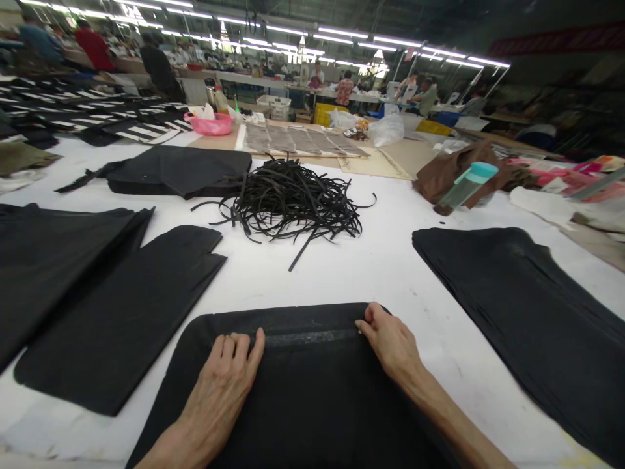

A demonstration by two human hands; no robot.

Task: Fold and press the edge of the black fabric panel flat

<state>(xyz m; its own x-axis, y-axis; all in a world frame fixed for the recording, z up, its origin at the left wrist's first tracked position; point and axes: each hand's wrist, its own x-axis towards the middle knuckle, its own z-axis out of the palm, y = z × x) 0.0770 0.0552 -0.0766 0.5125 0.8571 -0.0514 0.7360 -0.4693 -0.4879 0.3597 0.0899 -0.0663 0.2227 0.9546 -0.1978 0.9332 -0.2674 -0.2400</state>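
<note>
A black fabric panel (303, 397) with rounded corners lies on the white table (381, 267) right in front of me. Along its far edge runs a straight, slightly shiny band. My left hand (222, 378) rests on the panel near the left end of this band, palm down, its fingers bent and close together, thumb toward the band. At the far right corner, my right hand (393, 342) pinches the panel's edge between thumb and curled fingers.
Beyond the panel lies a tangled heap of black strips (293, 198). Black fabric pieces (122, 319) lie left, a black stack (527, 312) right. Farther back are a folded black stack (180, 170), a pink basket (209, 124) and a bottle with a turquoise lid (466, 185). People work in the background.
</note>
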